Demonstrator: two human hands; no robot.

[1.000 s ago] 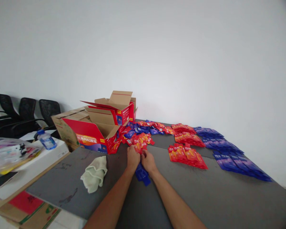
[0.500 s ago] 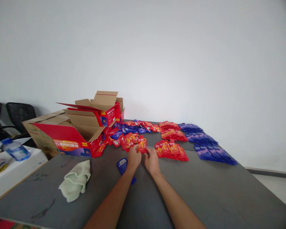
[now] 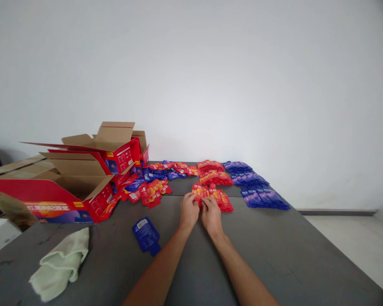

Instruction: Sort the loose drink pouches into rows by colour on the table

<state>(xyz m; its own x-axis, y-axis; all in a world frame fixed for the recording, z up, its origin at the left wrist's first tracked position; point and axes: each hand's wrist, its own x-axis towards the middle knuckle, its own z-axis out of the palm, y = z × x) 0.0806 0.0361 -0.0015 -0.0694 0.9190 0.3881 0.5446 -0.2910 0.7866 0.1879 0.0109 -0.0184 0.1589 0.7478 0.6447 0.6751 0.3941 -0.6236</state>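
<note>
I saw the left hand (image 3: 189, 210) and right hand (image 3: 211, 214) side by side over the table (image 3: 274, 255), both pinching a red pouch (image 3: 199, 192) at the left end of the red row (image 3: 224, 201). One blue pouch (image 3: 146, 233) lay alone, left of them. The cloth (image 3: 62, 263) sat near the open box (image 3: 79, 191).

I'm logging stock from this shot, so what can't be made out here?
Head view only.
1. Left hand and right hand: fingertips hidden by the hands' backs among the red pouches; grip unclear.
2. Lone blue pouch: label print too small.
3. Red carton: contents hidden by its front wall; left end cut off by the frame edge.
4. Blue pouch rows: overlapped, uncountable.
</note>
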